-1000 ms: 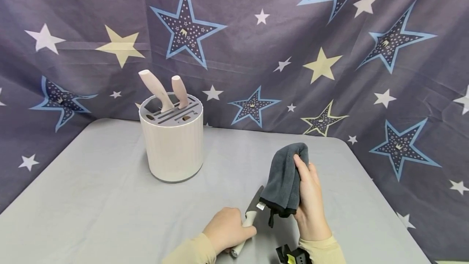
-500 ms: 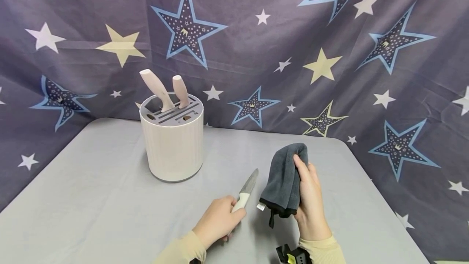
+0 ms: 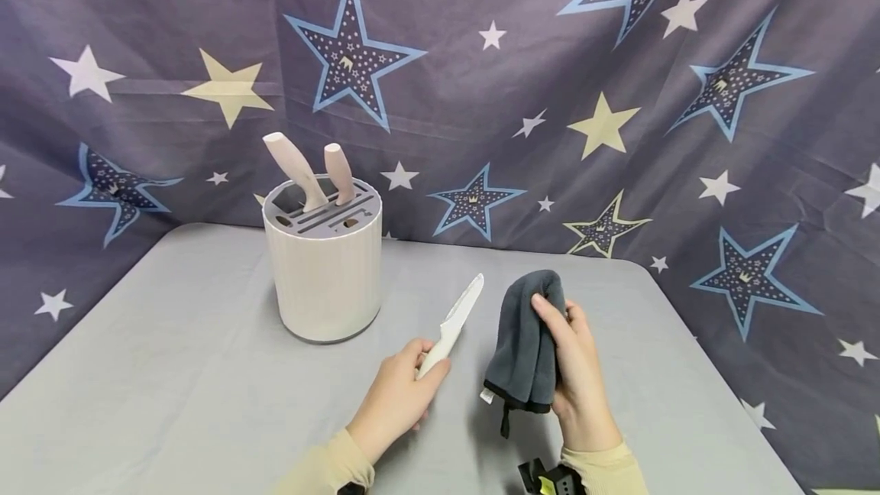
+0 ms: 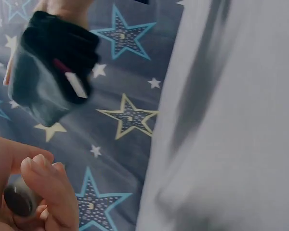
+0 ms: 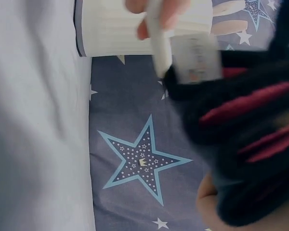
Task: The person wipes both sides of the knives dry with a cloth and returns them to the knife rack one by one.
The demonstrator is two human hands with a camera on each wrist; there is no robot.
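In the head view my left hand (image 3: 395, 397) grips a knife (image 3: 450, 327) by its white handle, the blade pointing up and away to the right. The left wrist view shows the handle's end (image 4: 19, 198) between the curled fingers. My right hand (image 3: 580, 373) holds a folded dark grey cloth (image 3: 525, 342) above the table, thumb in front. A white tag and a hanging loop show at the cloth's lower edge. Knife and cloth stand apart in the head view. In the right wrist view the cloth (image 5: 250, 130) hides most of the blade and part of the right hand.
A white round knife block (image 3: 323, 281) stands on the grey table (image 3: 206, 373), left of both hands. Two pale pink handles (image 3: 296, 170) stick out of its slotted top. A star-patterned curtain (image 3: 440, 113) hangs behind and along the sides of the table.
The knife has come away from beside the cloth, moving up and left with my left hand, and its blade has turned to catch the light. The cloth has shifted slightly left.
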